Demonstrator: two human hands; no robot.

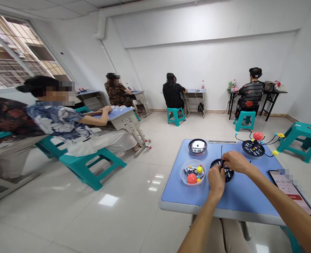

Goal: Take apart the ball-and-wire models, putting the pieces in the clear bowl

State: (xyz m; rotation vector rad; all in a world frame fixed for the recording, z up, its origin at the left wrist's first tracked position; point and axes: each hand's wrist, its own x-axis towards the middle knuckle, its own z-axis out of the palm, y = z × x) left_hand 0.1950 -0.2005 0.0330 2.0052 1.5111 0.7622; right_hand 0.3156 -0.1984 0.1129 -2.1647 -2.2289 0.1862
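Both of my hands meet over a round black base (228,174) with small coloured marks on the blue table. My left hand (216,179) is closed in a pinch near the base's centre. My right hand (233,162) pinches beside it, its fingertips around a thin black rod (222,151) that sticks up. What the left fingertips hold is hidden. To the left, a clear round tray (182,174) holds a red ball (191,178), a yellow ball (199,169) and small black parts.
A round black dish (197,146) lies at the back left of the blue table (171,189). An assembled model with a red ball (258,136) and curved arms stands at the back right. A phone (292,193) lies at the right. Several people sit at other tables.
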